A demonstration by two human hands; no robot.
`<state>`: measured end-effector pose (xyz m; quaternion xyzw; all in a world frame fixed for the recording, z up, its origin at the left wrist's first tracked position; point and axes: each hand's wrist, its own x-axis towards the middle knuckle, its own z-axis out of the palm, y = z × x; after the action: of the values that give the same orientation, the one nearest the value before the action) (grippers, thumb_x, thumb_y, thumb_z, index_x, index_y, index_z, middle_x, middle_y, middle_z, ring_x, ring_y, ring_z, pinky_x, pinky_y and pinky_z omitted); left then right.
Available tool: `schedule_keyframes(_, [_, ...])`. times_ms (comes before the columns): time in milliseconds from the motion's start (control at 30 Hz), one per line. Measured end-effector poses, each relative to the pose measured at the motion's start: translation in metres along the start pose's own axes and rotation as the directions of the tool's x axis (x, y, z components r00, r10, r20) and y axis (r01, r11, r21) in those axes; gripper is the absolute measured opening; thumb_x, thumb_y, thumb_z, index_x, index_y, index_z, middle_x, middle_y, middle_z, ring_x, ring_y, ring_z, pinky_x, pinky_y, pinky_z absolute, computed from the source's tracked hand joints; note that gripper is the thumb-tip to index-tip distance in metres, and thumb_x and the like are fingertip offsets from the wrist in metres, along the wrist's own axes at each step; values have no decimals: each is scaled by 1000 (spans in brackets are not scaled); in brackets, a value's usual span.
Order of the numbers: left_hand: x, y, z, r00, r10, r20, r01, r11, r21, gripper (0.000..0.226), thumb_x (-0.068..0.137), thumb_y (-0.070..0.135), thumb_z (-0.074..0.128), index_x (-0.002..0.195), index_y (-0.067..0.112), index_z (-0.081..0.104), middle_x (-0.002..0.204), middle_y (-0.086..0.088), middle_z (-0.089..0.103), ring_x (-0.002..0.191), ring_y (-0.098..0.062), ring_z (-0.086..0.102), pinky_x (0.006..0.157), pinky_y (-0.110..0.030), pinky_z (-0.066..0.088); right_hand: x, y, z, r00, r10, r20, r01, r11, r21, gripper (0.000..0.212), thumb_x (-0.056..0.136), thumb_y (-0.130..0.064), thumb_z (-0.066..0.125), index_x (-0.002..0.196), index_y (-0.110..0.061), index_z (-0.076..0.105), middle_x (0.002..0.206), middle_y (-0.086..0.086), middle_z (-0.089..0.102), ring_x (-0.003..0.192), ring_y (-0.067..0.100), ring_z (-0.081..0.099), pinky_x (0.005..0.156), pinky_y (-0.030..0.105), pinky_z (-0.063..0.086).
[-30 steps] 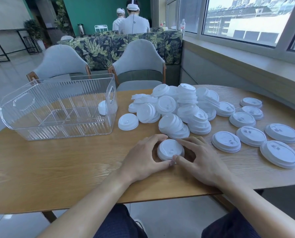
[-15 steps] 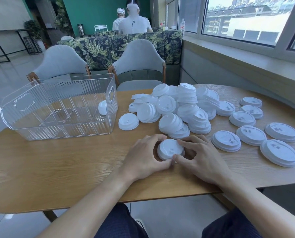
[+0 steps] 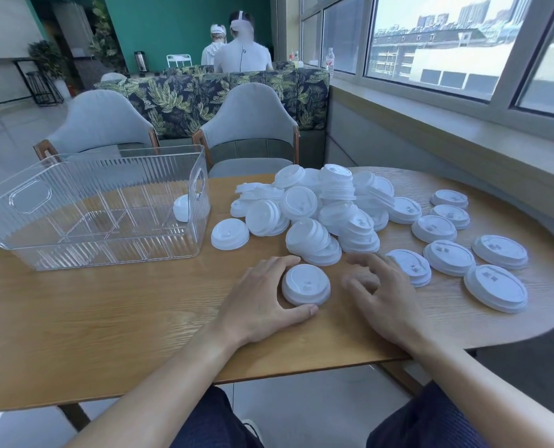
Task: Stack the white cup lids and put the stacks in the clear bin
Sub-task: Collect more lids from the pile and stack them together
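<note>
A short stack of white lids (image 3: pixel 305 284) sits on the wooden table (image 3: pixel 107 318) near its front edge. My left hand (image 3: pixel 262 299) cups the stack's left side, thumb and fingers curved round its rim. My right hand (image 3: pixel 380 292) hovers just right of the stack, fingers spread and blurred, holding nothing. Behind lies a big heap of white lids (image 3: pixel 321 208), and several wider lids (image 3: pixel 495 287) lie flat to the right. The clear ribbed bin (image 3: pixel 91 205) stands at the left, with one lid (image 3: pixel 182 206) seen through its right wall.
Two grey chairs (image 3: pixel 250 134) stand behind the table, backed by a leaf-patterned sofa (image 3: pixel 211 95). Two people sit far behind. A window ledge (image 3: pixel 463 130) runs along the right. The table's rounded right end (image 3: pixel 553 286) is close to the wider lids.
My right hand has let go of the lid stack and pulled away to the right. My left hand stays on the stack.
</note>
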<state>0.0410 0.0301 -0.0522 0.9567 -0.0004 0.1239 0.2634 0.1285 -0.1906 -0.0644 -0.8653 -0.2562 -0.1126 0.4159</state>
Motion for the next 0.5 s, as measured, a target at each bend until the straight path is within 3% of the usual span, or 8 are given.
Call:
schedule_keyframes(100, [0,-1,1,1000,-10,1,10,1000,-4,82,76,68,76,144,38,44,129,28,47,112,11,36,105,-24,32,2,15,-17,998,32,-57,-34,999,-35,30,89,-18,69,119,-24,65,118,-15,62,115,6,51,92,20,34])
schedule_keyframes(200, [0,0,0,1000,-14,6,14,1000,-9,80,76,68,76,144,40,44,126,30,45,110,11,34,100,-21,30,7,37,-40,998,26,-64,-36,984,-172,37,89,-17,69,124,-23,63,126,-8,62,121,13,50,97,23,32])
schedule_keyframes(367, [1,-2,2,1000,-25,8,26,999,-22,78,76,68,76,142,43,45,127,29,47,118,5,40,104,-25,34,15,60,-75,997,62,51,-40,935,-354,55,88,-36,70,138,-23,52,140,-9,53,134,13,36,107,33,35])
schedule_keyframes(500, [1,-2,2,1000,-29,6,29,999,-18,76,76,67,77,141,44,45,124,30,47,117,5,40,102,-24,35,15,64,-80,993,82,84,-48,935,-351,64,84,-48,70,141,-27,50,140,-8,54,135,15,38,112,41,37])
